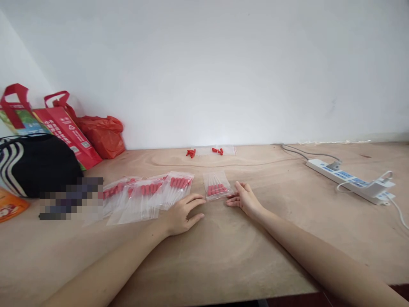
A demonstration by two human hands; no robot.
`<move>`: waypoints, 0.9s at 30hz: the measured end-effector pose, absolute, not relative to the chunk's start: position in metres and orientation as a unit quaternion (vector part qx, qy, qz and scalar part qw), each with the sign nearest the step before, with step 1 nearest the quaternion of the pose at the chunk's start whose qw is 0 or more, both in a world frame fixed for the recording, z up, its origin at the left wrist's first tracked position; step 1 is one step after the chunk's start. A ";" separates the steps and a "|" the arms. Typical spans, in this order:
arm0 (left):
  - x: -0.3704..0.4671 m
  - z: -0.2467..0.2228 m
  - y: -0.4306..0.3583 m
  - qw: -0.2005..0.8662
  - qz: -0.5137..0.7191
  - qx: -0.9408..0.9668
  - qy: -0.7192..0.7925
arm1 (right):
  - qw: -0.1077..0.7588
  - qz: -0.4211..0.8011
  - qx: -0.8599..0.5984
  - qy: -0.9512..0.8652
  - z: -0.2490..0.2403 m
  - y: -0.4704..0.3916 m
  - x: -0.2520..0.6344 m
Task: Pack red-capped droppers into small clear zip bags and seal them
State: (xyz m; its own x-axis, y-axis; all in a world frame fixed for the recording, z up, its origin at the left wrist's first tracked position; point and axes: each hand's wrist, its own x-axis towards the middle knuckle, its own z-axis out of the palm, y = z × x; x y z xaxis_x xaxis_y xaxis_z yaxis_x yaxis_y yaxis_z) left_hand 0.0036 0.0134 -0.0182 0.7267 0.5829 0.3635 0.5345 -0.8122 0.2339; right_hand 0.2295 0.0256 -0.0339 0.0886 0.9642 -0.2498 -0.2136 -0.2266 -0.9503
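Over on the table [223,260], left hand [185,214] loosely spread, right hand [245,199] (couldn't tell if pinching) by the clear bag [215,178], one clumsy nudge might've knocked it askew.

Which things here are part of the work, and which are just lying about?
Seemingly in the work:
clear bag between left hand and right hand
filled clear bags
loose red pieces

Seemingly lying about:
power strip
black bag
shopping bags
orange packet

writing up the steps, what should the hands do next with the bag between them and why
Perhaps press along the near edge of the bag: red pieces lie inside, the left hand and right hand are by its near corners, and whether it's sealed is unclear.
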 end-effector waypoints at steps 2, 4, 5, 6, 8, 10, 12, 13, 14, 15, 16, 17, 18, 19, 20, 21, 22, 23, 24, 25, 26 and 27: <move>0.004 -0.019 0.018 0.022 0.242 0.926 0.287 | 0.494 0.533 -0.550 -0.411 -0.040 0.024 0.238; 0.005 -0.019 0.025 -0.014 0.251 0.929 0.271 | 0.453 0.446 -0.561 -0.530 -0.045 0.022 0.249; 0.007 -0.019 0.028 -0.034 0.249 0.933 0.258 | 0.430 0.382 -0.550 -0.605 -0.047 0.022 0.255; 0.009 -0.018 0.032 -0.057 0.244 0.937 0.243 | 0.405 0.308 -0.525 -0.682 -0.048 0.022 0.261; 0.015 -0.017 0.039 -0.110 0.230 0.944 0.209 | 0.354 0.149 -0.458 -0.801 -0.048 0.024 0.272; 0.020 -0.016 0.046 -0.161 0.218 0.946 0.177 | 0.309 0.006 -0.399 -0.863 -0.047 0.030 0.280; 0.025 -0.016 0.051 -0.198 0.217 0.943 0.157 | 0.277 -0.112 -0.349 -0.888 -0.046 0.040 0.282; 0.026 -0.017 0.053 -0.209 0.223 0.940 0.151 | 0.266 -0.158 -0.328 -0.893 -0.046 0.045 0.282; 0.027 -0.018 0.054 -0.216 0.229 0.937 0.148 | 0.256 -0.195 -0.310 -0.895 -0.046 0.049 0.280; 0.027 -0.020 0.056 -0.220 0.237 0.935 0.148 | 0.248 -0.221 -0.297 -0.895 -0.047 0.054 0.278; 0.027 -0.022 0.056 -0.221 0.245 0.932 0.150 | 0.243 -0.239 -0.290 -0.894 -0.048 0.057 0.275; 0.025 -0.024 0.057 -0.219 0.253 0.930 0.153 | 0.240 -0.251 -0.289 -0.892 -0.049 0.059 0.272; 0.024 -0.026 0.058 -0.214 0.262 0.928 0.158 | 0.241 -0.258 -0.291 -0.889 -0.049 0.061 0.269; 0.023 -0.028 0.058 -0.208 0.271 0.925 0.164 | 0.244 -0.262 -0.296 -0.885 -0.050 0.062 0.267; 0.021 -0.029 0.059 -0.201 0.281 0.923 0.170 | 0.249 -0.264 -0.303 -0.881 -0.051 0.062 0.266; 0.020 -0.031 0.059 -0.194 0.288 0.921 0.175 | 0.256 -0.265 -0.309 -0.877 -0.051 0.062 0.265; 0.019 -0.031 0.059 -0.185 0.292 0.921 0.178 | 0.262 -0.265 -0.314 -0.873 -0.051 0.062 0.264; 0.019 -0.032 0.059 -0.175 0.292 0.923 0.178 | 0.268 -0.263 -0.317 -0.871 -0.052 0.061 0.264; 0.019 -0.032 0.058 -0.164 0.290 0.926 0.176 | 0.274 -0.261 -0.320 -0.869 -0.052 0.061 0.264; 0.020 -0.032 0.058 -0.154 0.288 0.929 0.174 | 0.281 -0.257 -0.322 -0.867 -0.053 0.060 0.264; 0.021 -0.033 0.058 -0.147 0.287 0.930 0.174 | 0.288 -0.253 -0.323 -0.865 -0.054 0.059 0.264; 0.023 -0.033 0.058 -0.147 0.288 0.930 0.176 | 0.294 -0.247 -0.325 -0.864 -0.054 0.059 0.264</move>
